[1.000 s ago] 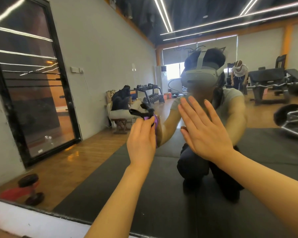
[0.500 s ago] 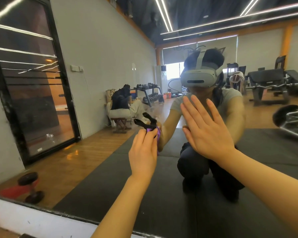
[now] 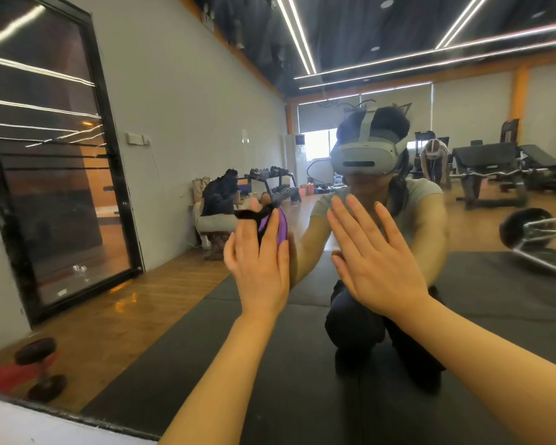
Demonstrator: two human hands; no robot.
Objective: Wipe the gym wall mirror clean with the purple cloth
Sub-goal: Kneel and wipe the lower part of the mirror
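Two bare hands are raised against the gym wall mirror (image 3: 302, 364), seen from above and behind by the head camera. The left hand (image 3: 260, 268) presses the purple cloth (image 3: 278, 228) to the glass with straight fingers laid over it; only a folded purple edge shows past the fingertips, with a dark scrap of the same bundle (cloth or a strap, I cannot tell which) sticking out to the left above the hand. The right hand (image 3: 377, 256) lies flat on the mirror just beside it, palm to the glass, fingers straight and spread, holding nothing. The two hands are near each other but apart.

Reflected in the glass is the person crouching on a dark floor mat (image 3: 495, 290), wearing a grey headset (image 3: 365, 155), their arms meeting the real hands at the surface. Along the mirror's lower left edge a dumbbell (image 3: 40, 369) stands on wooden flooring. A black-framed door (image 3: 58, 162) sits in the grey wall at the left. Farther back in the reflection are a dumbbell rack (image 3: 275, 183), a weight bench (image 3: 491, 170), a barbell plate (image 3: 527, 228) at the right, and a second person (image 3: 434, 155) bending over.
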